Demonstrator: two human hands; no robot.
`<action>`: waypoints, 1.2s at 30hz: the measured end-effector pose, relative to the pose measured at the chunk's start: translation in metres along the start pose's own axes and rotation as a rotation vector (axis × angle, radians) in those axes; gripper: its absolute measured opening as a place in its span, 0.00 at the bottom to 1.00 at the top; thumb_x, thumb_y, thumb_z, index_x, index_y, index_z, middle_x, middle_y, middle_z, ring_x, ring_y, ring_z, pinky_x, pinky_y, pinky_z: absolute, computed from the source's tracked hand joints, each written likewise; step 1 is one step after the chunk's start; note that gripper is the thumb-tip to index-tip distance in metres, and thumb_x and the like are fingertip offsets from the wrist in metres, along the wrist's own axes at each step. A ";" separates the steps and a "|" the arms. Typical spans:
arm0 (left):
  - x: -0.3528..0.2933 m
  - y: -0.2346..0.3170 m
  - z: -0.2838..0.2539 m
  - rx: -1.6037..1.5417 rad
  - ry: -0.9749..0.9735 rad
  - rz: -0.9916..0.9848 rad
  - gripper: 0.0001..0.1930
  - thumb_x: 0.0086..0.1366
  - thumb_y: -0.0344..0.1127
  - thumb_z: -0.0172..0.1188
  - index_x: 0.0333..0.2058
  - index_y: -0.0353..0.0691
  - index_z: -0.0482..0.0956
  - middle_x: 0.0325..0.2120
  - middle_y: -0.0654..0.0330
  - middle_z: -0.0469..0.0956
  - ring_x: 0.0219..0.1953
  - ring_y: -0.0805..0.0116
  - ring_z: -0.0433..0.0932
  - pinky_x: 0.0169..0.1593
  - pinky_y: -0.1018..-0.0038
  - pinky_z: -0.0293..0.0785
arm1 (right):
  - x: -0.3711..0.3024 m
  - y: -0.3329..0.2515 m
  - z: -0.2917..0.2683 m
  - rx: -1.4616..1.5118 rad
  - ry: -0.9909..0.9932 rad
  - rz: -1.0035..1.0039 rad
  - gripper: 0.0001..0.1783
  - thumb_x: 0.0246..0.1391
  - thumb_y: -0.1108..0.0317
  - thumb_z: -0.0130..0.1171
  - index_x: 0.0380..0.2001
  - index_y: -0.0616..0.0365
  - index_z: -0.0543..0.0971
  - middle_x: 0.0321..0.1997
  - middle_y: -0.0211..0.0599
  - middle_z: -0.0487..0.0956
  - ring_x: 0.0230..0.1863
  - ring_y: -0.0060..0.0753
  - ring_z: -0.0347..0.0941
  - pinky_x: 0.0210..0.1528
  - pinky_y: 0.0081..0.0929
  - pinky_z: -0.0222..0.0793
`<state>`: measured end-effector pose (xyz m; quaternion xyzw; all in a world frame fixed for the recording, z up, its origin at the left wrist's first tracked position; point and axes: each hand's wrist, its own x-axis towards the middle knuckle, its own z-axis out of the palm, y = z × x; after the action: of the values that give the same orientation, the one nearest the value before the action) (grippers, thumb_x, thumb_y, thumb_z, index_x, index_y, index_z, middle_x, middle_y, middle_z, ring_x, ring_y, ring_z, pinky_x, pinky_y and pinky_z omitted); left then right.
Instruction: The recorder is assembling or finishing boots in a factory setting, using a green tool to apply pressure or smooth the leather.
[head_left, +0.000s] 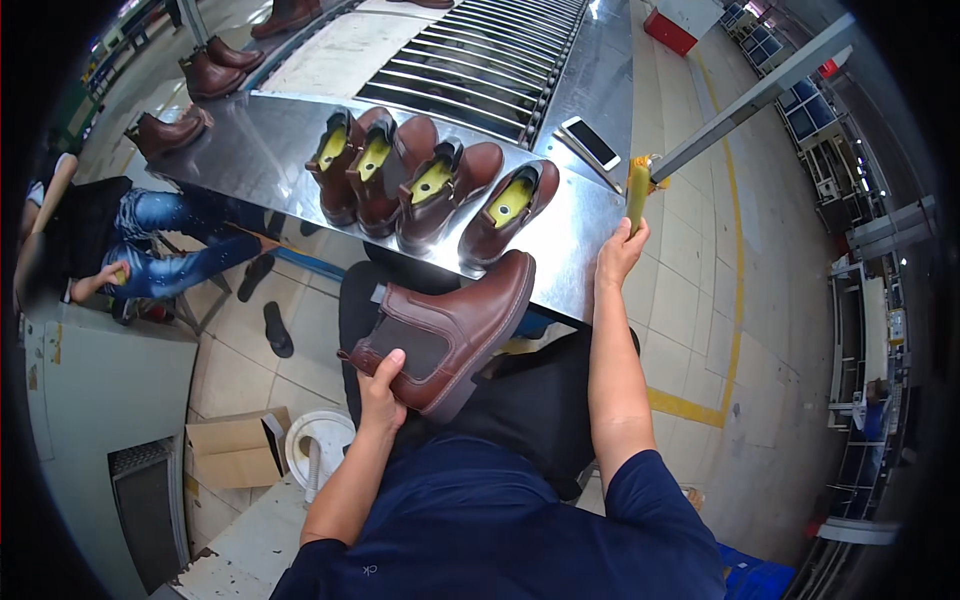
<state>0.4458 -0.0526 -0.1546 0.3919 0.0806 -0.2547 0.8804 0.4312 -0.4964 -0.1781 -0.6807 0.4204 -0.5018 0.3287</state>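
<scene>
Brown boot (478, 310), tilted with its toe toward 1 o'clock and its opening toward 9, is held above the person's lap, just off the near edge of a metal table (585, 235). At its 8 o'clock, the left hand (380, 398) grips the shaft, thumb lying by the dark elastic panel (410, 348). At 2 o'clock, the right hand (622, 255) is closed round the lower end of a slim yellow-green piece (637, 195); whether its upper end touches the orange wrapping on the metal pole (740, 105) cannot be told. Toward 12 o'clock, four more boots (425, 222) stand upright in a row, yellow-green insoles (428, 187) showing inside, with metal rollers (480, 70) beyond. A phone (592, 143) lies at 1 o'clock. At 10 o'clock sits another person (180, 240) in jeans; at 8, a cardboard box (232, 455) rests on the floor.
</scene>
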 end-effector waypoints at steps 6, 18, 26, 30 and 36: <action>-0.001 -0.002 -0.002 0.021 -0.029 -0.021 0.25 0.62 0.30 0.66 0.57 0.35 0.72 0.52 0.54 0.77 0.53 0.61 0.78 0.60 0.64 0.74 | -0.018 -0.017 -0.042 0.755 -0.127 0.262 0.26 0.67 0.66 0.57 0.63 0.58 0.61 0.45 0.46 0.79 0.42 0.39 0.79 0.44 0.39 0.78; -0.008 -0.007 -0.025 0.274 -0.069 -0.021 0.34 0.54 0.26 0.74 0.59 0.37 0.72 0.53 0.58 0.77 0.55 0.66 0.77 0.60 0.68 0.73 | -0.055 -0.068 -0.059 0.708 -0.577 0.459 0.15 0.61 0.69 0.61 0.48 0.60 0.72 0.33 0.38 0.80 0.30 0.30 0.78 0.32 0.29 0.76; -0.014 0.003 -0.011 0.919 -0.445 0.236 0.43 0.49 0.29 0.79 0.64 0.30 0.68 0.63 0.43 0.72 0.65 0.53 0.73 0.68 0.62 0.66 | -0.113 -0.082 -0.079 0.714 -0.529 0.745 0.06 0.65 0.67 0.60 0.40 0.55 0.74 0.41 0.40 0.82 0.39 0.27 0.78 0.45 0.26 0.74; -0.010 -0.004 0.001 1.215 -0.686 0.631 0.25 0.59 0.25 0.68 0.56 0.49 0.79 0.62 0.49 0.75 0.67 0.45 0.70 0.72 0.49 0.58 | -0.112 -0.071 -0.090 0.886 -0.367 0.720 0.04 0.65 0.69 0.58 0.38 0.54 0.74 0.40 0.41 0.82 0.39 0.29 0.78 0.45 0.28 0.75; -0.008 0.007 0.001 1.387 -0.724 0.744 0.24 0.53 0.31 0.70 0.50 0.55 0.83 0.62 0.47 0.74 0.67 0.41 0.69 0.69 0.43 0.60 | -0.116 -0.066 -0.101 1.055 -0.320 0.782 0.03 0.64 0.69 0.58 0.35 0.54 0.75 0.40 0.42 0.82 0.41 0.32 0.78 0.48 0.32 0.75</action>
<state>0.4423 -0.0461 -0.1470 0.7361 -0.5119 -0.0509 0.4399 0.3340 -0.3658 -0.1396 -0.2930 0.2807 -0.3769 0.8327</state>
